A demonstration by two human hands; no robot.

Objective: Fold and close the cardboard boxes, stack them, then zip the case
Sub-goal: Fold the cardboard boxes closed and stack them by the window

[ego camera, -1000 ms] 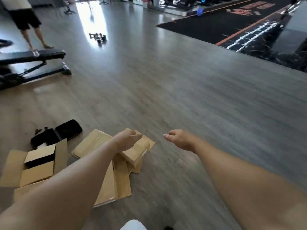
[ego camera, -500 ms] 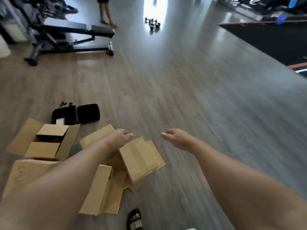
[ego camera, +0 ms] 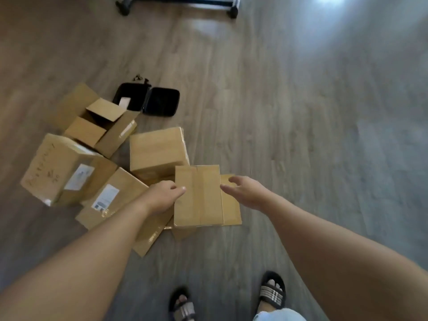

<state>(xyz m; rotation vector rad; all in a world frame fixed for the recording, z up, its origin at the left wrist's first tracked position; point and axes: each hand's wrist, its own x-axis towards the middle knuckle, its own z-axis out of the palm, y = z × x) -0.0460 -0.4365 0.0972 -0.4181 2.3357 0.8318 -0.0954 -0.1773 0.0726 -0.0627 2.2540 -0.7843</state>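
Note:
Several brown cardboard boxes lie in a loose heap on the wooden floor. A small taped box lies nearest, between my hands. My left hand reaches to its left edge, fingers extended, fingertips at the cardboard. My right hand hovers at its right edge with fingers loosely spread, holding nothing. Behind it rests a closed box. An open-flapped box stands at the back left, and a large labelled box lies at the left. A black zip case lies open flat beyond the boxes.
A flattened labelled box lies under my left forearm. My feet in black sandals stand just below the heap. A weight bench's black frame crosses the top edge. Small dark bits lie by the case.
The view has tilted down over the heap. Both hands have come closer together, to either side of the small taped box.

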